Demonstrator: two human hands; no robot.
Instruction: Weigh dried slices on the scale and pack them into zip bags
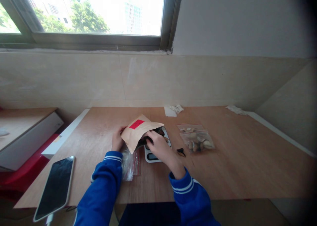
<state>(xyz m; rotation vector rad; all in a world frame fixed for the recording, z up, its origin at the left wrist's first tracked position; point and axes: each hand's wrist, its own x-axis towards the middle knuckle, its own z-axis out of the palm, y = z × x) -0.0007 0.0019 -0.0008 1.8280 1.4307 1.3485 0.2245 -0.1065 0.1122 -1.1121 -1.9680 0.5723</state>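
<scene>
A brown kraft paper bag [133,133] with a red label [136,124] is tilted, its dark mouth facing right. My left hand [117,138] grips the bag at its left end. At the mouth is my right hand [157,145], its bent fingers reaching partly inside; they look closed, and what they hold is hidden. Below the bag's mouth stands a white kitchen scale [150,157] with a dark display, partly covered by the bag and my right hand. Some brown pieces show on the scale. Under the bag lie clear zip bags [128,170] with red seals.
Filled clear zip bags [198,140] with brownish pieces lie right of the scale. A small black piece [181,151] is near them. A phone [55,186] with a cable rests at the left table edge. Crumpled tissue [176,109] lies at the back by the wall.
</scene>
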